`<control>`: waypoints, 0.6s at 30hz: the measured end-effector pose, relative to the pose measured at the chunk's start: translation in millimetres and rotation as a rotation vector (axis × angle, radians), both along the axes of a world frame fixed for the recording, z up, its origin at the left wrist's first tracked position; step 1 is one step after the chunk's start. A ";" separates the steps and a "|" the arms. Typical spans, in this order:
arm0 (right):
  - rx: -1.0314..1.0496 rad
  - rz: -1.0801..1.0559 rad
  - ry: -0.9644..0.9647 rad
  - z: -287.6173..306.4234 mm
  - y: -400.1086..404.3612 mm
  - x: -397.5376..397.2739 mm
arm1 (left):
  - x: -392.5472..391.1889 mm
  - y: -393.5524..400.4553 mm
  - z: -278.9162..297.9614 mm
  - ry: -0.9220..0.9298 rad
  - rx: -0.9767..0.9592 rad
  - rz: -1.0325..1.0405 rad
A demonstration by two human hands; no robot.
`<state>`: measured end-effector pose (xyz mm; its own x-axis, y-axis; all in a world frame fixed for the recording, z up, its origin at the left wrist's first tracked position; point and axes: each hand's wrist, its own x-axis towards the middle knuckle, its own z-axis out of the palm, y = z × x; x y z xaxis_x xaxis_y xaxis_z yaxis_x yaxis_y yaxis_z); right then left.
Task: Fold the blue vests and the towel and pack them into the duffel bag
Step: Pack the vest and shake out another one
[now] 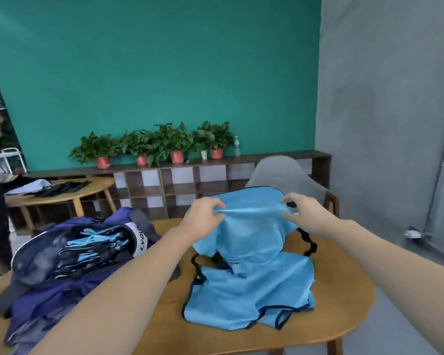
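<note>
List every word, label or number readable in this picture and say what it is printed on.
"LVQUO" or close to it, last letters uncertain: dark letters on a white band at the open end of the duffel bag.
Label on the plastic bottle on the shelf: too small and blurred to read.
No other text is legible; the blue vest shows none.

Even, soft daylight filling room; faint shadows; wide-angle bending edges; slight overall blur, compression smearing detail.
</note>
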<state>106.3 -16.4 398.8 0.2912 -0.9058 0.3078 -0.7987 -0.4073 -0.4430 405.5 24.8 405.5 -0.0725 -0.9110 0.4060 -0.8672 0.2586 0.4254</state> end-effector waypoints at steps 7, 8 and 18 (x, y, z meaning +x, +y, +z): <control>0.187 0.135 -0.126 -101.1 49.5 25.9 | -18.0 43.8 -120.7 0.227 0.234 -0.094; 0.217 0.159 -0.157 -112.4 57.7 28.5 | -22.7 53.2 -132.6 0.254 0.230 -0.109; 0.238 0.278 -0.124 -178.6 30.0 27.8 | -28.2 39.2 -187.3 -0.247 0.328 -0.121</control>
